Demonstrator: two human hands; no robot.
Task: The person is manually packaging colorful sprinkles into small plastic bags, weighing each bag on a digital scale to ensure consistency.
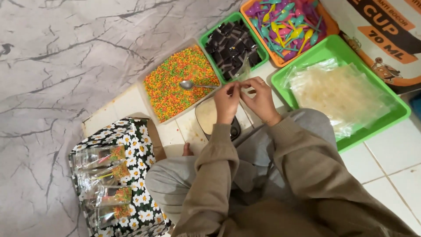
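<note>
Clear bag (242,72) — pinched between 2 hands' fingertips (240,87).

Both hands met over the floor: the left hand (226,102) and the right hand (260,98) pinched a small clear bag (242,72) between their fingers. Just beyond them sat a clear tub of colourful sprinkles (175,83) with a metal spoon (193,84) lying in it. Next to it were a green tray of dark packets (232,46), an orange tray of bright little spoons (287,24), and a big green tray of clear bags (340,92). A flowery box (140,175) held filled bags.
</note>
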